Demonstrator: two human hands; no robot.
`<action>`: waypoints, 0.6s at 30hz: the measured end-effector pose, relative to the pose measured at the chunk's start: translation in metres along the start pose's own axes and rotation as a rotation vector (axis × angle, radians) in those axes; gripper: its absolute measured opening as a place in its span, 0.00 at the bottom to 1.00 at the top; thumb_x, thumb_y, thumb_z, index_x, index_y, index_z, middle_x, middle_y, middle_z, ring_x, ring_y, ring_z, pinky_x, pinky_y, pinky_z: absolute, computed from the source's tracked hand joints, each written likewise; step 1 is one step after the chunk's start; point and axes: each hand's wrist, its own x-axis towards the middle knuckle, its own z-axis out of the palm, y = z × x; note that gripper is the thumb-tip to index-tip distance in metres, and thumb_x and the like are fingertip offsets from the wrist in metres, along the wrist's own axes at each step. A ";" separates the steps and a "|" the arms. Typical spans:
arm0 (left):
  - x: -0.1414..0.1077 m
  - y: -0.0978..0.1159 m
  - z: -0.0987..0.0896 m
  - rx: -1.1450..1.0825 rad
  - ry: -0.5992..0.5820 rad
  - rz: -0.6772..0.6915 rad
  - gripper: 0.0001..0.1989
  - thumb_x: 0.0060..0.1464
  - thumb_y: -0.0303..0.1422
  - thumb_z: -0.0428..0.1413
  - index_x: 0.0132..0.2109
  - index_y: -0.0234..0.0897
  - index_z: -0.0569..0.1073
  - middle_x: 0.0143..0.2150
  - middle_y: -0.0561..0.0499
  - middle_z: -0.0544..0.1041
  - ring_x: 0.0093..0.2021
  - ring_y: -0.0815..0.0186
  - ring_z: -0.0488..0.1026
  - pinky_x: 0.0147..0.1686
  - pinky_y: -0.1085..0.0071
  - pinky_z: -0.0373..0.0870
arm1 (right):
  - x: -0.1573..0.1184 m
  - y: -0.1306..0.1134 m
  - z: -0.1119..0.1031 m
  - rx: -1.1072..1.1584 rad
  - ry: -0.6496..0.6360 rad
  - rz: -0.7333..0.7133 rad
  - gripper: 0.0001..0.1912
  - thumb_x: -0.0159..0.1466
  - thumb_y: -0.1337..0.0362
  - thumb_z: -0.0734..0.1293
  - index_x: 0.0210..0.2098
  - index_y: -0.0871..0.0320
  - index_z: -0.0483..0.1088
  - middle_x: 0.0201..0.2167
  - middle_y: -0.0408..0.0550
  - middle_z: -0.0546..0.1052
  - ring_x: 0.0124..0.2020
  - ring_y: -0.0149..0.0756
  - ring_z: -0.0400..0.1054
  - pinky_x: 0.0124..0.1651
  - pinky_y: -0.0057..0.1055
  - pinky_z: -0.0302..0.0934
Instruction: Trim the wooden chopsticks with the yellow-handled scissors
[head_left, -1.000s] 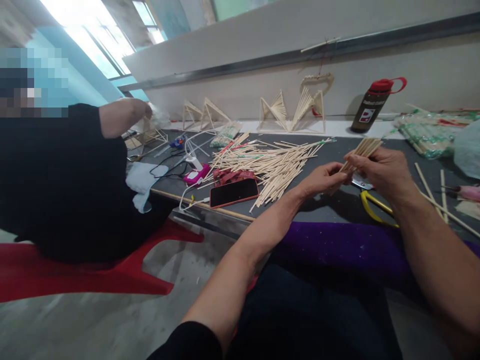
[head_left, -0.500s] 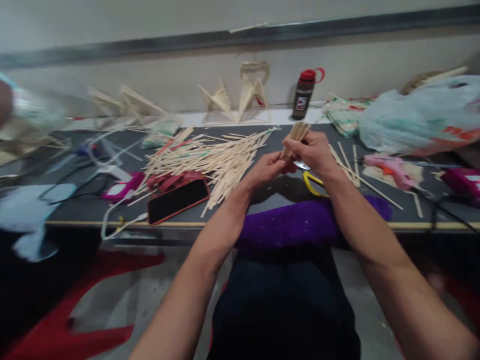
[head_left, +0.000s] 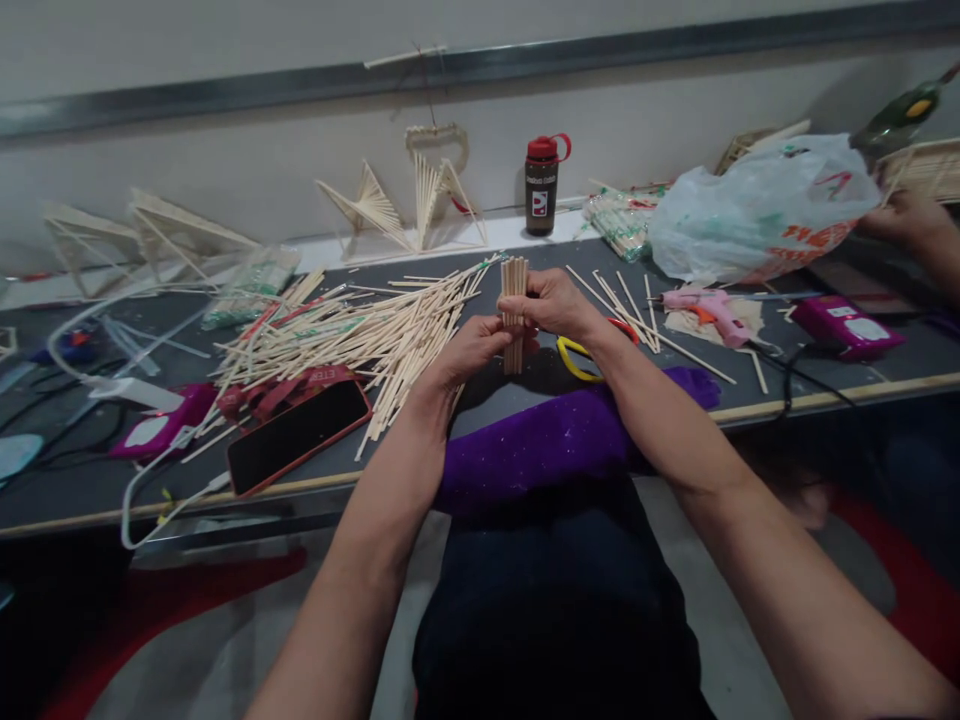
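A bundle of thin wooden sticks (head_left: 514, 350) stands upright between my two hands above the dark table. My right hand (head_left: 559, 302) is closed round its upper part, thumb across the front. My left hand (head_left: 480, 345) pinches the bundle lower down from the left side. Just right of the hands lie scissors (head_left: 574, 362) with yellow and red on their handles, partly hidden by my right forearm. A big loose pile of wooden sticks (head_left: 405, 340) spreads over the table to the left. Purple cloth (head_left: 540, 440) lies along the table edge beneath my wrists.
A phone (head_left: 300, 435) lies front left beside a magenta box (head_left: 161, 425) and white cable. To the right are a pink glue gun (head_left: 709, 312) and another magenta box (head_left: 847, 325). A bottle (head_left: 541, 195), stick models (head_left: 375, 208) and a plastic bag (head_left: 750, 215) stand behind. Another person's hand (head_left: 911, 220) shows far right.
The bundle has turned from tilted to upright between my hands. The view has shifted right, so the table things appear farther left, and another person's hand has come into view.
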 end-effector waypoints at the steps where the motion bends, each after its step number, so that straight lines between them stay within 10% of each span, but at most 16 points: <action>1: 0.000 -0.001 0.000 -0.006 -0.005 -0.005 0.12 0.54 0.38 0.59 0.37 0.33 0.80 0.34 0.44 0.82 0.35 0.62 0.78 0.39 0.68 0.72 | 0.000 0.000 0.000 0.007 -0.003 0.010 0.14 0.58 0.54 0.68 0.24 0.58 0.68 0.21 0.39 0.67 0.24 0.26 0.59 0.26 0.26 0.52; 12: 0.004 0.000 -0.005 0.072 -0.059 -0.065 0.10 0.47 0.34 0.62 0.36 0.33 0.81 0.36 0.47 0.83 0.37 0.59 0.78 0.44 0.62 0.72 | 0.003 -0.004 -0.004 -0.101 -0.022 -0.057 0.14 0.61 0.59 0.66 0.23 0.59 0.65 0.21 0.37 0.64 0.26 0.25 0.55 0.29 0.26 0.51; 18: 0.008 0.001 -0.005 0.179 0.174 0.101 0.12 0.50 0.37 0.61 0.39 0.34 0.80 0.37 0.49 0.82 0.39 0.63 0.76 0.47 0.65 0.71 | 0.006 -0.001 -0.009 -0.095 -0.009 -0.134 0.16 0.65 0.58 0.62 0.24 0.59 0.61 0.24 0.38 0.64 0.27 0.24 0.57 0.30 0.25 0.50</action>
